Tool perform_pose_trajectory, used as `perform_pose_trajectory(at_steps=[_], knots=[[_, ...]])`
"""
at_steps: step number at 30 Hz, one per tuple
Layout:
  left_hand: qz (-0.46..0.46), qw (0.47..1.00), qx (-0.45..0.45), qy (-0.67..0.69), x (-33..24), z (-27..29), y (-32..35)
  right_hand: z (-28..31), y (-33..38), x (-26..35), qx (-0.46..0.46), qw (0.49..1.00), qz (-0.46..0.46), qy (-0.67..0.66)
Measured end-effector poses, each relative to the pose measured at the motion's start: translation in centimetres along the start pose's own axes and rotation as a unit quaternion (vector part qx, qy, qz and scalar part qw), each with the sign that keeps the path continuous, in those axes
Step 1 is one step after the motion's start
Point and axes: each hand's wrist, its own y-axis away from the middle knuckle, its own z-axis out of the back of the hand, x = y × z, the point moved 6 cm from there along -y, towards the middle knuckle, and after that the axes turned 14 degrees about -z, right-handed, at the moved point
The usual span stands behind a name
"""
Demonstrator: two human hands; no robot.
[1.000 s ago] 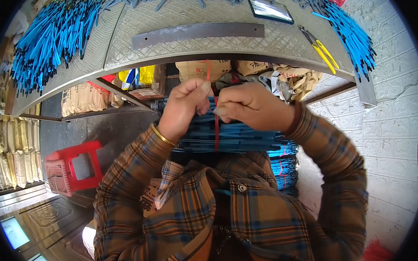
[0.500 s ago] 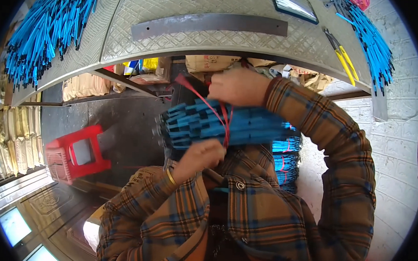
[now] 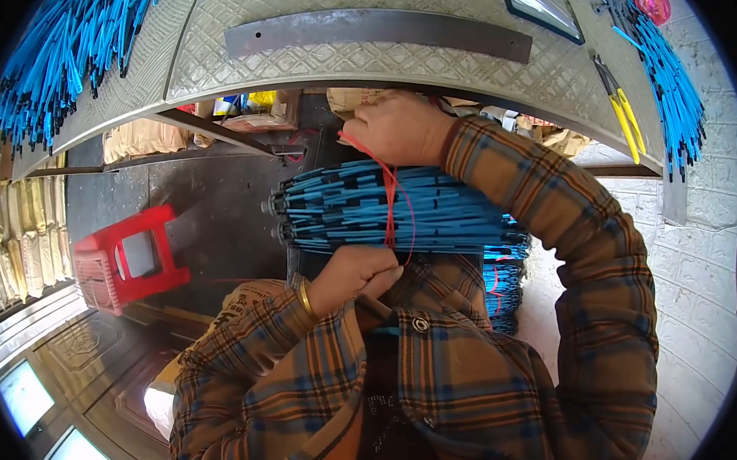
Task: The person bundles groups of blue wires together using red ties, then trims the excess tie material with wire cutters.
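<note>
A thick bundle of thin blue rods with dark ends (image 3: 454,214) lies crosswise in front of my body, over my lap. Red string (image 3: 390,199) wraps around its middle. My right hand (image 3: 398,131) is closed at the bundle's far side, with the string running taut up to its fingers. At the near side, my left hand (image 3: 357,278) pinches where the string comes down over the edge; its fingertips are partly hidden. A thin loop of string hangs loose on top of the rods. The underside of the bundle is out of sight.
Beyond me stands a workbench holding a flat metal bar (image 3: 380,38), yellow-handled pliers (image 3: 622,119), a dark-framed tablet-like panel (image 3: 544,11) and loose blue rods (image 3: 80,52). More bundles (image 3: 504,293) are stacked at right. A red stool (image 3: 131,253) stands left.
My right hand has moved slightly left and away from me, drawing the string's loose end in. The left hand stays at the near side. The bundle now looks steadier and flatter.
</note>
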Motion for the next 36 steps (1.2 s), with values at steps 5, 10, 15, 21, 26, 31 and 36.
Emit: perform_pose_trajectory(at_steps=[5, 10, 15, 21, 26, 31, 36], knots=[[0.002, 1.000, 0.021, 0.020, 1.9, -0.2, 1.7, -2.3, 0.4, -0.7, 0.035, 0.999, 0.020, -0.036], [0.011, 0.994, 0.100, 0.042, 4.2, -1.1, 3.4, -3.0, 1.0, -0.9, 0.112, 0.989, -0.043, -0.083], [-0.042, 0.998, 0.057, -0.006, 2.8, -0.6, 2.8, -5.5, 2.2, -3.0, 0.214, 0.942, -0.183, -0.182], [-0.046, 0.981, 0.174, -0.070, 2.1, -0.2, 4.0, -7.2, 5.6, -2.2, 0.342, 0.842, -0.252, -0.334], [-0.088, 0.964, 0.204, -0.147, 0.4, 2.0, 3.6, -10.0, 10.2, -2.4, 0.264, 0.868, -0.225, -0.356], [-0.031, 0.997, 0.063, 0.029, 1.3, 2.3, 7.9, -10.1, 11.0, -0.5, 0.272, 0.813, -0.221, -0.465], [0.174, 0.690, -0.343, 0.613, 4.8, 0.9, 13.0, -7.1, 12.5, 1.6, 0.294, 0.591, -0.467, -0.588]])
